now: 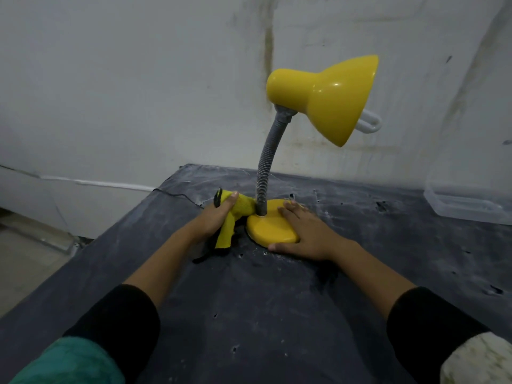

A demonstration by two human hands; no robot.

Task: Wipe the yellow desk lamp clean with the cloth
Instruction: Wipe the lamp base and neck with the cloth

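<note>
My left hand [214, 220] fingers grip the cloth [235, 217], seemingly touching the yellow desk lamp [318, 106] neck; my right hand [304, 234] lies flat, fingers spread, on its base [267, 230].

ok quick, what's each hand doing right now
Left hand: closed around the yellow cloth, beside the lamp neck.
Right hand: open, flat on the lamp base, holding nothing.

The setting is a bare, worn domestic or storage room, not a finished workspace. Indicators: a stained, streaked white wall [138, 92]; a table [277, 300] covered with scuffed dark sheeting with small holes; a clear plastic container [468, 200] at its right edge. A thin black cable [177, 195] crosses the table's far left corner.
</note>
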